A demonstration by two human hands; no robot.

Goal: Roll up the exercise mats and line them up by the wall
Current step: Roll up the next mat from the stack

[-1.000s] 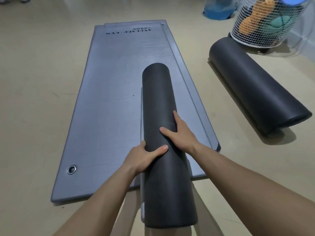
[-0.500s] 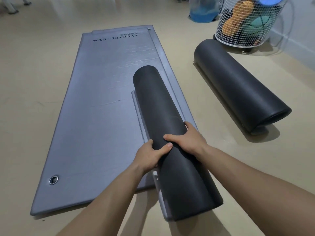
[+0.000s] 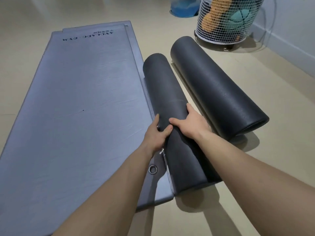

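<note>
A dark rolled mat [image 3: 163, 89] lies along the right edge of the flat grey mats [image 3: 81, 103], its near end over the bare floor. My left hand [image 3: 156, 135] grips its left side and my right hand [image 3: 190, 124] grips over its top, both near the roll's middle. A thicker rolled dark mat [image 3: 214, 86] lies on the floor just to the right, nearly parallel, a narrow strip of floor between the two rolls. The flat mats are stacked, with black lettering at the far end and a metal eyelet [image 3: 153, 169] near my left forearm.
A white wire basket [image 3: 226, 33] holding orange and teal items stands at the far right by the white wall [image 3: 293, 31]. A blue container [image 3: 182, 9] sits beyond it. Beige floor surrounds the mats.
The held roll has moved right, from the middle of the flat mats to their right edge, close beside the thicker roll. Both hands keep their grip.
</note>
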